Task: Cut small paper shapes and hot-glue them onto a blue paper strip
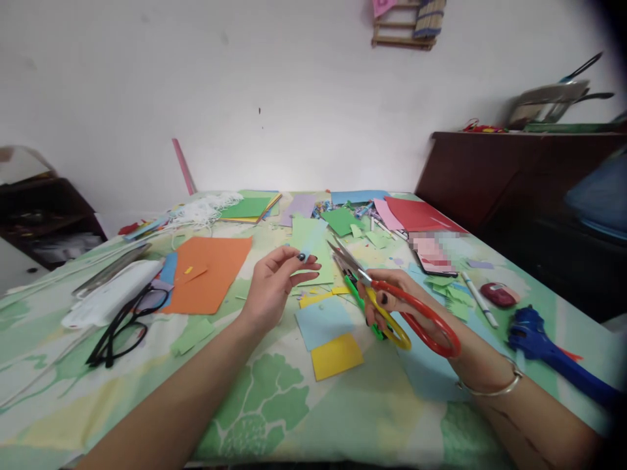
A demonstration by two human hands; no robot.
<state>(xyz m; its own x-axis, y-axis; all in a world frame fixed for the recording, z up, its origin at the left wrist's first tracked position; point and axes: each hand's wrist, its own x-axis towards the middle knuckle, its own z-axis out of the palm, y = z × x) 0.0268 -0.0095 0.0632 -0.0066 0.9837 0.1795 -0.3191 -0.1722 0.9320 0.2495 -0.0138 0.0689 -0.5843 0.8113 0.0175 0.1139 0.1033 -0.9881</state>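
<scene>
My left hand (277, 281) is raised over the middle of the table, thumb and forefinger pinched on a small light-blue paper piece (307, 251). My right hand (392, 294) holds scissors (416, 316) with one red and one yellow handle; their blades are apart and point up and left toward my left hand. Under the blades lies a green tool (355, 292). Below my hands, a light-blue sheet (324, 321) and a yellow sheet (337, 356) lie on the floral tablecloth (274, 398). A light-green sheet (313, 271) lies behind my left fingers.
Orange paper (213, 274), black glasses (120, 326) and a white power strip (115, 294) lie left. On the right are a phone (434, 253), a white marker (479, 299), a dark red object (499, 294) and a blue glue gun (553, 346). Paper scraps (453, 297) are scattered about.
</scene>
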